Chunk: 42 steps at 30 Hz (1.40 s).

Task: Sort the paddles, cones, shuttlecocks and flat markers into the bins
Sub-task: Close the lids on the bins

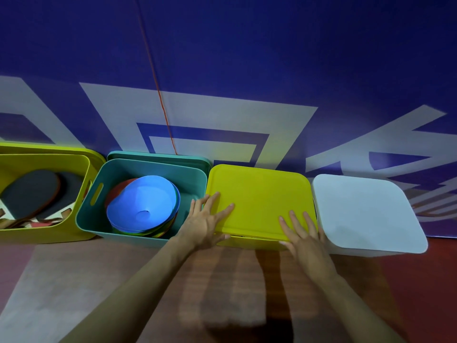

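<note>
Both hands, left hand point(206, 220) and right hand point(303, 233), lie flat, gripping nothing, on the yellow lid's point(259, 194) near edge, left nearer its corner.

Blue lettered wall point(247, 45), reddish floor point(420, 280)

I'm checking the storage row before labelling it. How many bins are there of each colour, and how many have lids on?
Yellow-green bins: 2, one open, one lidded
Teal bins: 1, open
White bins: 1, lidded
Total: 4 bins, 2 with lids on
</note>
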Tool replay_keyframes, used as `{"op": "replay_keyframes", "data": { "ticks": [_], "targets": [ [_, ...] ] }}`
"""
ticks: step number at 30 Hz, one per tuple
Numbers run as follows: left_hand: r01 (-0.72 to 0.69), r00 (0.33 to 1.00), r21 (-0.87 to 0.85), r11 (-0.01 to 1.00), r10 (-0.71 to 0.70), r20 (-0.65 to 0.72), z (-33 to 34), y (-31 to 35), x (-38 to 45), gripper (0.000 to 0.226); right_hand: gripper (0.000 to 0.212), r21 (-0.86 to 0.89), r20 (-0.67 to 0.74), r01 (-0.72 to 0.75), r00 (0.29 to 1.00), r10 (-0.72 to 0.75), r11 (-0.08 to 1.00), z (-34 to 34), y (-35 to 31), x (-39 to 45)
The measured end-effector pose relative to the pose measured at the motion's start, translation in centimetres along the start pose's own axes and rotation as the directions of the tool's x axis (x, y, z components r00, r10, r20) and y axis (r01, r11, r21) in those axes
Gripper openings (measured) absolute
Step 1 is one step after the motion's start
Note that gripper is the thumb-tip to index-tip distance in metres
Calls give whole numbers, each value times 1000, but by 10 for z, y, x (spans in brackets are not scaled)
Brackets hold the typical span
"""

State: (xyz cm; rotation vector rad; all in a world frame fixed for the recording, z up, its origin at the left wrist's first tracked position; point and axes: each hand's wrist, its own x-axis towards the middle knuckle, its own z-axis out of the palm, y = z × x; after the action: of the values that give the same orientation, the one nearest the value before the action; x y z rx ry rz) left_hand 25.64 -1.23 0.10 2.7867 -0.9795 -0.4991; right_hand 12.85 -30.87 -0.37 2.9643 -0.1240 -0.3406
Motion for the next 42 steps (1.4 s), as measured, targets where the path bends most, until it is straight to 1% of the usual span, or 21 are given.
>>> {"op": "replay_keyframes", "data": {
  "ticks": [3,6,10,12,16,17,20,23,24,26,29,33,37,39,42],
  "targets": [
    [-9,1000,15,1000,9,9,-1,0,1,86,69,-17,23,28,999,-27,999,3,6,4],
    [-33,999,65,997,32,13,1,-3,2,87,69,-40,44,43,998,-41,998,4,9,5],
    [-62,996,145,987,70,-50,9,-2,-1,84,66,-84,78,61,995,-55,995,6,7,3],
    [-72,992,185,980,90,-89,15,0,-3,82,66,-81,75,68,995,-62,994,8,7,1],
    [-85,969,318,944,153,-196,26,2,-1,84,65,-82,57,99,994,-95,992,8,12,6],
    [-87,970,325,942,155,-188,28,4,-1,83,65,-76,55,106,993,-102,991,8,14,8],
    [-89,975,293,952,143,-169,35,8,-3,83,64,-72,41,117,993,-114,991,9,17,8],
    [-91,977,217,972,129,-171,38,10,-8,102,62,-67,27,123,992,-121,990,10,15,3],
    [-100,974,203,974,138,-181,39,10,-8,104,62,-58,26,124,992,-123,991,9,16,3],
    [-105,969,208,973,147,-200,39,12,-9,104,62,-46,35,124,992,-122,991,8,18,3],
    [-112,972,208,972,150,-179,39,14,-12,100,63,-16,52,120,991,-119,993,9,20,3],
    [-101,975,213,972,140,-174,41,18,-16,100,63,39,41,125,991,-127,991,9,19,-1],
    [-104,972,219,970,146,-183,41,18,-14,102,68,129,2,112,994,-113,985,11,23,-1],
    [-112,970,218,969,154,-189,41,18,-14,102,72,208,-53,105,994,-96,972,14,25,0],
    [-105,970,234,966,151,-191,42,21,-17,100,84,303,-118,69,992,-34,951,17,27,-2]
  ]
}}
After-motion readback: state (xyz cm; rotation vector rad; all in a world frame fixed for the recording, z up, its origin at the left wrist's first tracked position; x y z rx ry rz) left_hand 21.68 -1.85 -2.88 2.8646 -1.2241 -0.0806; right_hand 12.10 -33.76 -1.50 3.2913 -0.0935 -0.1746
